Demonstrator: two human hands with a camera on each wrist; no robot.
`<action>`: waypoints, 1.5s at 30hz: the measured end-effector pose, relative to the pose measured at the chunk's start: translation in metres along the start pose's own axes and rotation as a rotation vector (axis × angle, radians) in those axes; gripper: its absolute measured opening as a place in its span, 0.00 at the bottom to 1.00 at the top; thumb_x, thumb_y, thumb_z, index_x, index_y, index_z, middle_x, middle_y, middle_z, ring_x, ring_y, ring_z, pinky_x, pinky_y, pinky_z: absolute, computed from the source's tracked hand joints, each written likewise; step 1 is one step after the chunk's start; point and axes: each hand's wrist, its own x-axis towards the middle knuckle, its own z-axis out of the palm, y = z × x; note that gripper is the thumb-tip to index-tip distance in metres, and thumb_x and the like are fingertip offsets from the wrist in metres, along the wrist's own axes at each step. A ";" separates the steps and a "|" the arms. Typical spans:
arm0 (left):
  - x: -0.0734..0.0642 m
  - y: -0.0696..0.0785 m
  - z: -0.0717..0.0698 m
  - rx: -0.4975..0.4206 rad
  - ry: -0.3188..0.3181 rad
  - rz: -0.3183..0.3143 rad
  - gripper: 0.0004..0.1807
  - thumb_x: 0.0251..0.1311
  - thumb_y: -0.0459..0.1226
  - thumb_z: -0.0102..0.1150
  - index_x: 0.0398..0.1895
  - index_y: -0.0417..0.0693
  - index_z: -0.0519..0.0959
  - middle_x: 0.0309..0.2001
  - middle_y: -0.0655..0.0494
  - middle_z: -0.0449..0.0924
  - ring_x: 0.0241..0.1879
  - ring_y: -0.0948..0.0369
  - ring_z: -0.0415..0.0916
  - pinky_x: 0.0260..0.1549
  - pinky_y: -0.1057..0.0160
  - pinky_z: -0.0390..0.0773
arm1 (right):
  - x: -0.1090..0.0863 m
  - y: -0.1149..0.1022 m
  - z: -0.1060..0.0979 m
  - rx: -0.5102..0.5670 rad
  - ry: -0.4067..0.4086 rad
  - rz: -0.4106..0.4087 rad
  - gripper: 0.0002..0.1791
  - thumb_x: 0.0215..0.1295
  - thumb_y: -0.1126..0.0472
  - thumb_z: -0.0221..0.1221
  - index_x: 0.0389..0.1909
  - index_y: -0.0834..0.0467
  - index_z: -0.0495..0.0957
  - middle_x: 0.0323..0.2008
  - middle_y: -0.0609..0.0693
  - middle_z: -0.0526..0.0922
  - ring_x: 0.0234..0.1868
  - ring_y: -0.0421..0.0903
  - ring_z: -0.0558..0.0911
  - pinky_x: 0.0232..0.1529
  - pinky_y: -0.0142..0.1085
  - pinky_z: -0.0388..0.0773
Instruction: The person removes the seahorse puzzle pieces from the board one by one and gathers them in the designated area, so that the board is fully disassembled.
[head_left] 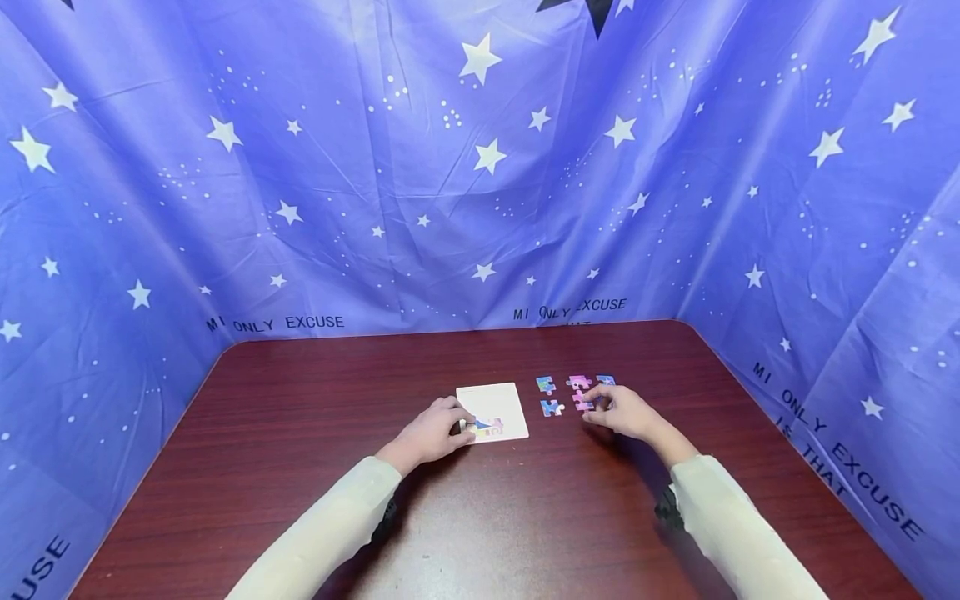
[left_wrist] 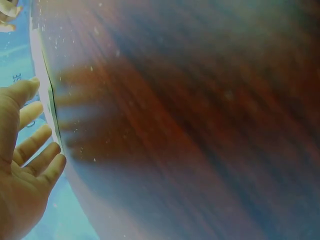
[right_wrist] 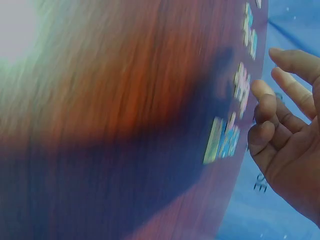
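Note:
A white puzzle board (head_left: 491, 402) lies flat on the table, with a few joined colourful pieces (head_left: 491, 427) along its near edge. My left hand (head_left: 437, 431) rests at the board's left side, fingers over its near-left corner; in the left wrist view the fingers (left_wrist: 42, 162) look fairly straight beside the board's thin edge (left_wrist: 51, 95). My right hand (head_left: 626, 412) hovers over the pink jigsaw pieces (head_left: 579, 382), fingers loosely bent. The right wrist view shows a gap between those fingertips (right_wrist: 262, 132) and the pieces (right_wrist: 242, 87), and nothing held.
Two blue jigsaw pieces, one farther (head_left: 545, 385) and one nearer (head_left: 552, 407), lie between the board and my right hand. Another blue piece (head_left: 606, 380) is partly behind that hand. A star-printed blue curtain (head_left: 420, 167) surrounds the dark red table (head_left: 315, 392).

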 end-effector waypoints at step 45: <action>0.001 -0.006 0.000 -0.029 0.018 -0.045 0.10 0.56 0.43 0.62 0.40 0.51 0.83 0.38 0.56 0.73 0.40 0.59 0.68 0.42 0.60 0.72 | 0.048 -0.078 0.097 -0.098 -0.084 -0.131 0.11 0.52 0.59 0.66 0.34 0.61 0.82 0.20 0.44 0.72 0.22 0.37 0.67 0.27 0.29 0.65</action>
